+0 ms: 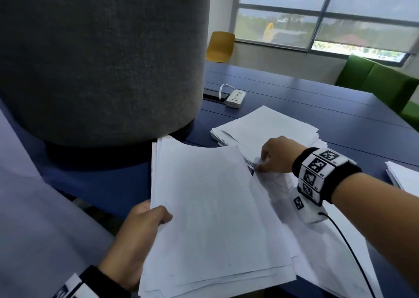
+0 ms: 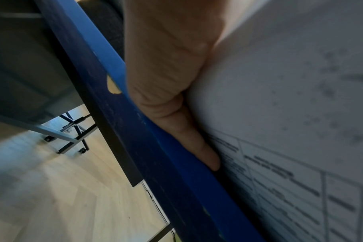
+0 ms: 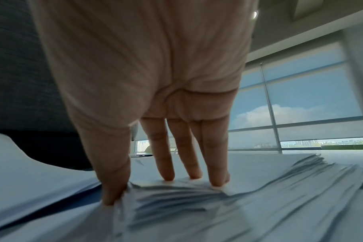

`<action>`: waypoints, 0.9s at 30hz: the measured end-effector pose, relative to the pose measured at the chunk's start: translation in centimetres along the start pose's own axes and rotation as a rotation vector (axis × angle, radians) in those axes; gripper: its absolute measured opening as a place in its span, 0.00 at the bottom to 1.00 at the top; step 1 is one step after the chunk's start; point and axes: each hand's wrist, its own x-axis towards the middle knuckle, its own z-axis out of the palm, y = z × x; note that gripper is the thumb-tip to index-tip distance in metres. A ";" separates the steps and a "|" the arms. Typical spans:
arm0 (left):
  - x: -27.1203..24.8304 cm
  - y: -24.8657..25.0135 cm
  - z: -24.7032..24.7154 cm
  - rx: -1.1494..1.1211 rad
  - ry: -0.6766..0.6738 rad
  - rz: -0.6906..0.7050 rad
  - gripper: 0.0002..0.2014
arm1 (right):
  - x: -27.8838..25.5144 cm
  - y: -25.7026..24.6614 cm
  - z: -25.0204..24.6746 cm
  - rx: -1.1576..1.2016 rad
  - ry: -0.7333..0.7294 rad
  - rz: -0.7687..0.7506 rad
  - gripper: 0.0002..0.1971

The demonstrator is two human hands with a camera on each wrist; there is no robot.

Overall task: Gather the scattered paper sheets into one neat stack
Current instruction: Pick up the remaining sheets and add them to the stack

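Note:
My left hand grips the left edge of a thick bundle of white sheets, thumb on top, and holds it tilted above the blue table. In the left wrist view its fingers lie under the bundle's printed underside, against the table edge. My right hand pinches the near corner of a fanned pile further back; thumb and fingertips dig into that pile's splayed corner. More loose sheets lie under my right forearm. Another small pile sits at the right edge.
A big grey felt-covered column stands on the table just left of the papers. A white power strip lies behind the far pile. A yellow chair and green seating are beyond the table. A black cable trails from my right wrist.

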 end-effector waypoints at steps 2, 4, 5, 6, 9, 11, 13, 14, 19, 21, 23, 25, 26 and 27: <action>0.0 0.0 0.0 -0.010 0.011 -0.010 0.07 | 0.3 0.2 -0.2 0.000 -0.028 -0.018 0.19; -0.1 0.0 0.1 -0.013 0.019 -0.014 0.07 | 0.5 0.3 -0.2 0.001 -0.051 -0.031 0.19; -0.1 0.0 0.1 -0.015 0.020 -0.014 0.07 | 0.6 0.4 -0.2 -0.002 -0.056 -0.034 0.19; -0.2 0.0 0.2 -0.018 0.024 -0.014 0.07 | 0.7 0.4 -0.3 -0.010 -0.060 -0.038 0.19; -0.2 0.1 0.2 -0.022 0.020 -0.014 0.07 | 0.6 0.4 -0.5 -0.026 -0.058 -0.054 0.16; -0.2 0.1 0.1 -0.021 0.017 -0.012 0.08 | 0.3 0.4 -0.8 -0.013 -0.044 -0.051 0.12; -0.1 0.0 0.0 -0.018 0.017 -0.011 0.08 | -0.1 1.0 -0.8 0.024 0.015 -0.027 0.10; -0.1 -0.1 0.0 -0.018 0.018 -0.012 0.08 | -0.2 1.4 -0.7 0.056 0.064 -0.004 0.11; -0.3 0.0 -0.2 0.005 0.011 -0.021 0.08 | -1.4 4.1 -1.1 0.267 0.355 0.111 0.10; -0.4 0.0 -0.3 0.017 0.008 -0.015 0.07 | -2.5 4.3 -1.5 0.311 0.444 0.085 0.08; -0.6 0.0 -0.2 0.011 0.014 -0.017 0.06 | -4.4 3.9 -1.8 0.320 0.501 -0.009 0.06; -1.0 0.0 -0.1 -0.007 0.014 -0.024 0.05 | -6.9 2.8 -1.7 0.280 0.509 -0.132 0.06; -1.2 0.0 0.1 -0.017 0.016 -0.030 0.05 | -8.3 2.1 -1.6 0.258 0.481 -0.185 0.06; -1.4 0.1 0.2 -0.032 0.019 -0.038 0.06 | -9.8 1.3 -1.3 0.224 0.431 -0.224 0.07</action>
